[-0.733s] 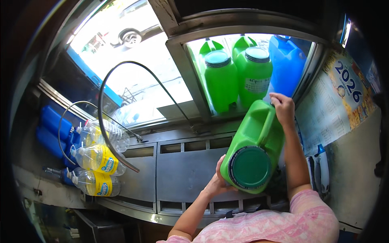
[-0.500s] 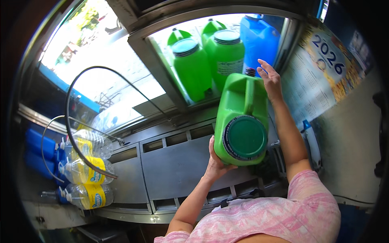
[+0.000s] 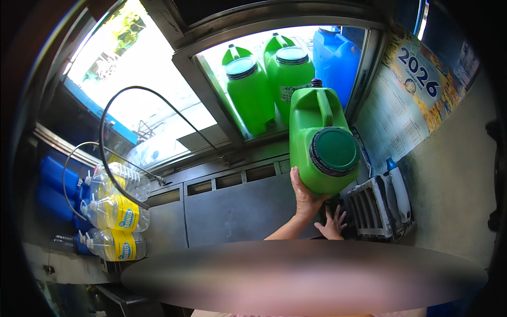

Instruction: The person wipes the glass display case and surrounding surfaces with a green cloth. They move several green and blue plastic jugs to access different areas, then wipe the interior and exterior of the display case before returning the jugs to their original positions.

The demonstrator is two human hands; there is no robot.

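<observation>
A green plastic jug (image 3: 303, 153) with a dark green screw lid, a moulded handle and a small dark spout cap stands tilted in front of the window. My left hand (image 3: 303, 198) holds its lower left side, thumb up along the wall. Just below the jug, my right hand (image 3: 332, 224) is open with fingers spread, near a dark part under the jug that I cannot make out. That hand appears apart from the jug. Both forearms are partly covered by a blurred oval along the lower edge.
Two green jugs (image 3: 248, 100) and a blue jug (image 3: 338, 58) stand behind the window frame. Clear bottles (image 3: 124, 245) with yellow labels lie left, beside blue containers (image 3: 57, 182). A dark hose (image 3: 101, 132) loops above the metal counter (image 3: 227, 211). A grey slatted unit (image 3: 367, 208) stands right.
My right hand has left the jug's top near the spout cap and dropped below the jug. The jug has shifted slightly right, still held by my left hand.
</observation>
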